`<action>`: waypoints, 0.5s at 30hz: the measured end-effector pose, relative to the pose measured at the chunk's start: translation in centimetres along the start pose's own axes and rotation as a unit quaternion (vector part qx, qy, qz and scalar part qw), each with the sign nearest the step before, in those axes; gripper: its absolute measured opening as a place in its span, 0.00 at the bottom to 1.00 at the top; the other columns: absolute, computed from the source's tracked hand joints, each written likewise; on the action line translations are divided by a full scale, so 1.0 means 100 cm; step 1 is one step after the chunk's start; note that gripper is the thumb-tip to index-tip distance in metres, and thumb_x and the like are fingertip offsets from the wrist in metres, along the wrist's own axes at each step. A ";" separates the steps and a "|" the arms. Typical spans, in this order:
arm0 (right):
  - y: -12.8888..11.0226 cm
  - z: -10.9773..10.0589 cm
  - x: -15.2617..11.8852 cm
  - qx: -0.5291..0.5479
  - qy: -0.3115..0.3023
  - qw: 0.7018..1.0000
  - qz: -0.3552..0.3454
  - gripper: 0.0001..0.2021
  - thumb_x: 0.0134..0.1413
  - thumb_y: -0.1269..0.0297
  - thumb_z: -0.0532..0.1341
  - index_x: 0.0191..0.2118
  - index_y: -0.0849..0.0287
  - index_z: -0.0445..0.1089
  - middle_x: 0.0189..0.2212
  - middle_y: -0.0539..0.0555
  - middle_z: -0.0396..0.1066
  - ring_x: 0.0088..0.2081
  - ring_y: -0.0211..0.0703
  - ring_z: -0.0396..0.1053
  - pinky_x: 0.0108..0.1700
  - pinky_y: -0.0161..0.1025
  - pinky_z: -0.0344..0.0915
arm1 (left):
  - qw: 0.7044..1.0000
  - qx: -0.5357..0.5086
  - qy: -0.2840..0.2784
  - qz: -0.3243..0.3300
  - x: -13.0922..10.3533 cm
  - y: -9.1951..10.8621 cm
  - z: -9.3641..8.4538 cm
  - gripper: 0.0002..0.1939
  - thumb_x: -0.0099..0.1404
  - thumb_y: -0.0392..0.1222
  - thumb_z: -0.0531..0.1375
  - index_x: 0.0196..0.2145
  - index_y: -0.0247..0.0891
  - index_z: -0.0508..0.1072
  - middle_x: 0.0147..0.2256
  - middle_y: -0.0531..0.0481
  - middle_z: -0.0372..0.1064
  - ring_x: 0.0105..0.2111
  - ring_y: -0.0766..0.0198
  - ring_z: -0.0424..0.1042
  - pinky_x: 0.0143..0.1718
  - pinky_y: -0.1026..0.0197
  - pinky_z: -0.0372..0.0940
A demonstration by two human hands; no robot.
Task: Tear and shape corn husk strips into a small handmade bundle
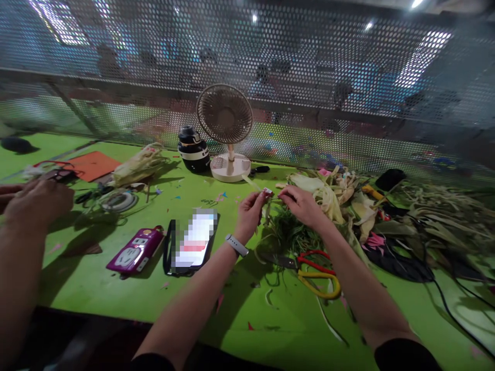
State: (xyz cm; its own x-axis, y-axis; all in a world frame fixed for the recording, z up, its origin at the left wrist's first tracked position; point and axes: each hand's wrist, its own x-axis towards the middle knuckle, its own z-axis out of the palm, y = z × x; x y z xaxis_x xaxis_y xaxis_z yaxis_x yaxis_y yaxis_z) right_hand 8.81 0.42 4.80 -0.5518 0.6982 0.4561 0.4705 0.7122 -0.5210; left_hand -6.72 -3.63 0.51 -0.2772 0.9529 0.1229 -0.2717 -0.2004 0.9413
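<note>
Pale, papery strip (252,183), pinched at mid-frame between both hands above the green table (116,299). Left hand (250,212) closed on a small whitish-red piece (267,192) at the strip's near end; right hand (302,205) just beside, fingertips closed toward the same piece, touching or nearly so. Long axis slanted up-left toward the fan (225,131), away from both hands; left hand nearer to it. Under the hands, a tangle of thin green stems (290,234); below, scissors (315,275) with red and yellow loops, lying flat. Dry, husk-like leaves (332,196) heaped right. Glossy phone (192,239) and purple power strip (135,250) lower left. At the left edge, another person's hand (36,201).
</note>
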 end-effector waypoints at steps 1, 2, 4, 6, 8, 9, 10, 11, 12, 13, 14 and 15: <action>-0.001 -0.001 0.000 -0.001 0.002 1.000 0.007 0.08 0.59 0.63 0.53 0.33 0.57 0.67 0.29 0.53 0.69 0.33 0.42 0.65 0.39 0.37 0.60 | 1.000 -0.002 0.013 0.007 0.000 0.001 0.000 0.19 0.52 0.56 0.63 0.30 0.36 0.75 0.14 0.60 0.55 0.12 0.77 0.46 0.13 0.66 0.41; -0.001 -0.003 0.000 -0.003 0.003 1.000 0.012 0.08 0.59 0.63 0.53 0.33 0.57 0.67 0.29 0.53 0.68 0.33 0.42 0.65 0.38 0.37 0.60 | 1.000 -0.005 0.019 0.012 0.000 0.002 0.000 0.19 0.52 0.56 0.64 0.31 0.36 0.76 0.14 0.60 0.55 0.12 0.77 0.46 0.13 0.66 0.41; -0.003 -0.006 0.000 -0.007 0.004 1.000 0.012 0.08 0.59 0.64 0.52 0.33 0.57 0.65 0.28 0.52 0.67 0.32 0.42 0.65 0.37 0.37 0.59 | 1.000 -0.013 0.018 0.015 -0.001 0.004 0.000 0.19 0.52 0.56 0.64 0.30 0.36 0.76 0.14 0.59 0.56 0.13 0.77 0.47 0.14 0.66 0.41; -0.003 -0.008 0.000 -0.011 0.005 1.000 0.003 0.07 0.59 0.65 0.52 0.32 0.58 0.65 0.29 0.53 0.67 0.33 0.42 0.65 0.37 0.37 0.60 | 0.999 -0.026 0.020 0.014 -0.001 0.005 0.000 0.19 0.52 0.56 0.64 0.30 0.35 0.76 0.14 0.59 0.56 0.12 0.77 0.47 0.13 0.67 0.42; -0.002 -0.009 0.000 -0.011 0.006 1.000 -0.008 0.06 0.59 0.65 0.53 0.33 0.58 0.65 0.30 0.54 0.67 0.34 0.42 0.65 0.39 0.37 0.60 | 0.999 -0.038 0.025 0.014 -0.001 0.005 0.000 0.19 0.52 0.56 0.64 0.30 0.35 0.76 0.13 0.60 0.55 0.12 0.77 0.47 0.13 0.67 0.42; -0.001 -0.009 -0.001 -0.007 0.008 1.000 -0.015 0.06 0.59 0.65 0.53 0.34 0.58 0.65 0.31 0.54 0.68 0.35 0.42 0.66 0.40 0.38 0.61 | 0.999 -0.041 0.029 0.016 -0.001 0.005 0.000 0.19 0.53 0.56 0.63 0.29 0.35 0.75 0.13 0.60 0.54 0.12 0.77 0.47 0.13 0.68 0.41; 0.000 -0.009 -0.001 -0.002 0.007 1.000 -0.021 0.06 0.59 0.65 0.53 0.34 0.58 0.65 0.33 0.55 0.69 0.36 0.43 0.67 0.41 0.39 0.62 | 0.998 -0.042 0.033 0.018 -0.001 0.004 0.000 0.18 0.53 0.56 0.63 0.28 0.35 0.74 0.12 0.61 0.53 0.12 0.77 0.47 0.12 0.68 0.41; 0.001 -0.009 -0.001 0.004 0.006 1.000 -0.027 0.06 0.59 0.66 0.52 0.35 0.58 0.64 0.35 0.56 0.69 0.38 0.43 0.67 0.43 0.39 0.62 | 0.998 -0.043 0.036 0.019 -0.001 0.003 0.000 0.18 0.54 0.56 0.63 0.28 0.35 0.73 0.12 0.61 0.51 0.11 0.77 0.46 0.12 0.69 0.40; 0.002 -0.009 -0.001 0.010 0.002 0.999 -0.031 0.05 0.60 0.66 0.52 0.35 0.58 0.64 0.36 0.57 0.70 0.40 0.44 0.68 0.45 0.40 0.62 | 0.998 -0.044 0.041 0.020 -0.001 0.002 0.000 0.18 0.54 0.56 0.62 0.27 0.36 0.72 0.12 0.62 0.50 0.11 0.77 0.46 0.11 0.69 0.40; 0.003 -0.008 -0.001 0.013 -0.003 0.999 -0.033 0.06 0.60 0.66 0.52 0.35 0.58 0.64 0.38 0.58 0.70 0.41 0.44 0.68 0.46 0.41 0.62 | 0.998 -0.046 0.046 0.020 -0.001 0.002 0.000 0.18 0.55 0.56 0.62 0.27 0.36 0.71 0.12 0.62 0.50 0.11 0.77 0.47 0.11 0.69 0.41; 0.003 -0.008 -0.001 0.014 -0.007 0.999 -0.033 0.06 0.60 0.66 0.52 0.35 0.58 0.64 0.39 0.58 0.71 0.42 0.45 0.68 0.47 0.42 0.62 | 0.997 -0.048 0.052 0.019 -0.001 0.001 0.000 0.18 0.55 0.56 0.62 0.27 0.36 0.70 0.12 0.62 0.50 0.11 0.77 0.47 0.11 0.70 0.42; 0.003 -0.008 -0.001 0.013 -0.011 0.999 -0.030 0.06 0.60 0.66 0.51 0.35 0.58 0.64 0.40 0.59 0.71 0.42 0.45 0.68 0.47 0.43 0.62 | 0.997 -0.052 0.057 0.017 -0.001 0.001 0.001 0.18 0.55 0.56 0.61 0.27 0.36 0.69 0.12 0.63 0.49 0.10 0.77 0.47 0.11 0.70 0.43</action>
State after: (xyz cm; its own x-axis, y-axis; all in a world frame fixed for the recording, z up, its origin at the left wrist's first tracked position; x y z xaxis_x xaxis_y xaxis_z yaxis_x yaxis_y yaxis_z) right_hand 9.56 0.60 5.17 -0.5931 0.6524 0.4718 0.4185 0.7504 -0.5117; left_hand -6.64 -3.72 0.64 -0.3898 0.9141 0.1115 -0.3523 -0.2599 0.8991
